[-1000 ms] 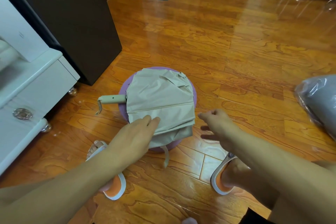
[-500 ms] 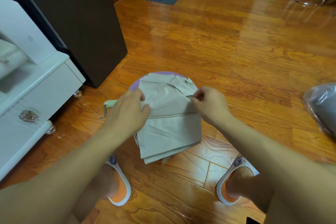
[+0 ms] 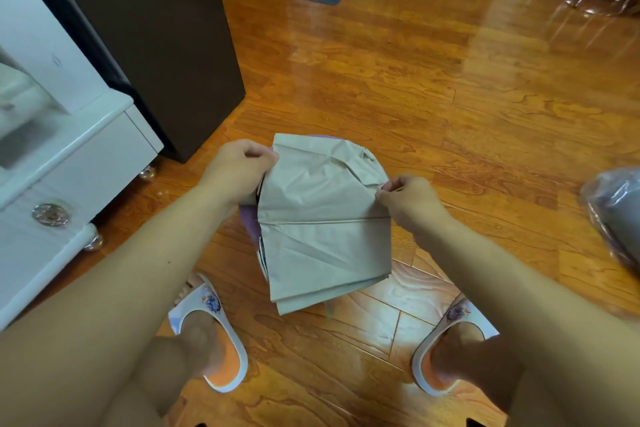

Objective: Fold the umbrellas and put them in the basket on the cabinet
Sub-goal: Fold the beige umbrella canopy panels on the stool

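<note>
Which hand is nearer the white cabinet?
Left. The left hand grips the beige fabric umbrella's edge on the side facing the white cabinet; the right hand pinches the opposite edge, farther away.

One beige umbrella [image 3: 322, 218], one purple stool [image 3: 250, 222], two hands, left [image 3: 239, 170] and right [image 3: 412, 201], two slippers [image 3: 211, 333] [image 3: 450, 343], one white cabinet [image 3: 69, 156], one plastic-wrapped bundle [image 3: 616, 211].
</note>
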Demonstrator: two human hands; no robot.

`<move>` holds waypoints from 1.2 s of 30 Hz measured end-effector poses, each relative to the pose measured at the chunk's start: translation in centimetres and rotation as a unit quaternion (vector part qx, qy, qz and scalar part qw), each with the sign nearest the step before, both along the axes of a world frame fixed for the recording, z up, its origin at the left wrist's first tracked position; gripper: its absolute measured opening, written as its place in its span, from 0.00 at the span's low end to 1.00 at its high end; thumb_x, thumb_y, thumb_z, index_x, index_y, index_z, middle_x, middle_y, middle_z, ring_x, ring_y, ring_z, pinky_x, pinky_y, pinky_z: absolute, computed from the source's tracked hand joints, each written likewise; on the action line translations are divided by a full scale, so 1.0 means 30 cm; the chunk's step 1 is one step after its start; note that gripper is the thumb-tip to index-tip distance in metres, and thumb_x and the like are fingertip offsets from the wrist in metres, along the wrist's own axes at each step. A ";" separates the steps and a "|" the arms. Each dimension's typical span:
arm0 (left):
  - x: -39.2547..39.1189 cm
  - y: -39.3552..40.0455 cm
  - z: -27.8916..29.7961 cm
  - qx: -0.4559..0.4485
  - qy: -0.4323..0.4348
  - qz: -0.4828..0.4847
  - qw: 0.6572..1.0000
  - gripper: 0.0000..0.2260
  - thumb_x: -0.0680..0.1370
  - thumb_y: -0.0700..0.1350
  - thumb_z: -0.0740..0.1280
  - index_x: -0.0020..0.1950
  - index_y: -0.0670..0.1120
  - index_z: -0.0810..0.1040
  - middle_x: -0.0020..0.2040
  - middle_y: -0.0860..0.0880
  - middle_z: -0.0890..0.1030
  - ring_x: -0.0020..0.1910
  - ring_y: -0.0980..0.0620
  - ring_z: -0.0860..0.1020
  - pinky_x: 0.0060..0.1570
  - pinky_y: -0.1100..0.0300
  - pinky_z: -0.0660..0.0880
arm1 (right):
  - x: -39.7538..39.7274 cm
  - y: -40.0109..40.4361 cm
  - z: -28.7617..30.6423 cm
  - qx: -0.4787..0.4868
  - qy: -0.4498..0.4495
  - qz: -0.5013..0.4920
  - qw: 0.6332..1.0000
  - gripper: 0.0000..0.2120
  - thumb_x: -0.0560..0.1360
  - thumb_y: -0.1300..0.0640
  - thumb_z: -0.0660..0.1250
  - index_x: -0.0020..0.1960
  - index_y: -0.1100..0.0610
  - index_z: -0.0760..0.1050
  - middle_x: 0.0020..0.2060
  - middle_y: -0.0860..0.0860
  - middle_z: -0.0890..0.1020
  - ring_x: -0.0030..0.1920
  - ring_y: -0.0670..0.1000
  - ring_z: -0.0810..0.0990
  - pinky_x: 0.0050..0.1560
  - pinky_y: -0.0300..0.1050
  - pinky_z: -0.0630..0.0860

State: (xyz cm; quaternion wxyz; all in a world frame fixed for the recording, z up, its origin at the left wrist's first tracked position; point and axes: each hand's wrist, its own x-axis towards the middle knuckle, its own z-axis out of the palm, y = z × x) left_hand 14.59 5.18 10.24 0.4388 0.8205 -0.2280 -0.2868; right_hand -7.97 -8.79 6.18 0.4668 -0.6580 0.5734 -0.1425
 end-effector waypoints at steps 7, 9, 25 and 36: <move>-0.042 0.019 0.032 -0.008 -0.002 -0.004 1.000 0.08 0.80 0.46 0.71 0.55 0.43 0.83 0.43 0.49 0.82 0.38 0.57 0.77 0.26 0.71 0.73 | -0.003 0.009 -0.007 -0.020 0.004 0.032 0.999 0.05 0.72 0.55 0.75 0.42 0.52 0.78 0.36 0.48 0.80 0.37 0.52 0.78 0.38 0.46 0.74; -0.047 0.027 0.046 -0.013 0.009 -0.004 1.000 0.08 0.81 0.45 0.70 0.55 0.41 0.83 0.44 0.47 0.81 0.38 0.55 0.76 0.26 0.71 0.72 | -0.006 0.013 -0.003 -0.024 -0.004 0.035 0.999 0.05 0.72 0.55 0.76 0.43 0.52 0.80 0.38 0.48 0.79 0.37 0.52 0.78 0.38 0.45 0.72; -0.051 0.113 0.104 -0.141 0.203 -0.022 0.969 0.09 0.81 0.40 0.65 0.41 0.46 0.72 0.42 0.43 0.76 0.46 0.44 0.77 0.57 0.46 0.76 | -0.144 0.057 0.134 0.021 -0.186 0.117 0.975 0.06 0.74 0.66 0.74 0.44 0.58 0.78 0.31 0.50 0.80 0.28 0.46 0.73 0.28 0.35 0.69; -0.048 0.126 0.121 -0.214 0.249 0.057 0.943 0.13 0.82 0.42 0.64 0.37 0.48 0.73 0.41 0.45 0.76 0.49 0.44 0.75 0.54 0.44 0.72 | -0.156 0.062 0.144 -0.036 -0.229 0.091 0.968 0.06 0.78 0.67 0.70 0.50 0.58 0.74 0.39 0.57 0.85 0.24 0.52 0.71 0.25 0.40 0.69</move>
